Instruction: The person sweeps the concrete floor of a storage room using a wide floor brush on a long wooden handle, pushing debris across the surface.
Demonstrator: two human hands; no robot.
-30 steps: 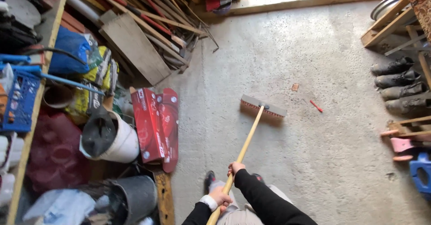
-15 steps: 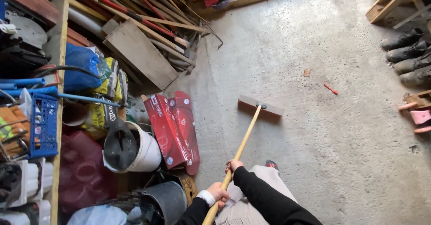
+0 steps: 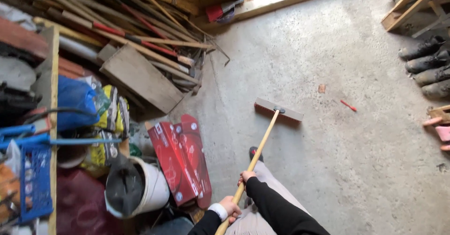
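The long push broom with a pale wooden handle and flat brown head (image 3: 278,111) stands slanted on the grey concrete floor (image 3: 356,169), its head flat on the ground out in front of the person and its handle running back toward their body. The right hand (image 3: 247,176) is wrapped closed around the handle higher along the shaft, while the left hand (image 3: 230,208) is curled tight around it near the top end; two spaced grips like this give leverage over the head. A dark shoe (image 3: 253,153) shows just beside the handle. Beyond the broom head, a small reddish chip (image 3: 321,88) and a thin red stick-like scrap (image 3: 348,105) lie loose on the floor. Left of the broom handle, flat red cardboard boxes (image 3: 180,162) lean together, with a white plastic bucket (image 3: 143,188) further left. Far beyond the broom, long wooden-handled tools (image 3: 140,43) are piled against the wall. Right of the broom head, dark boots (image 3: 426,68) sit well apart.
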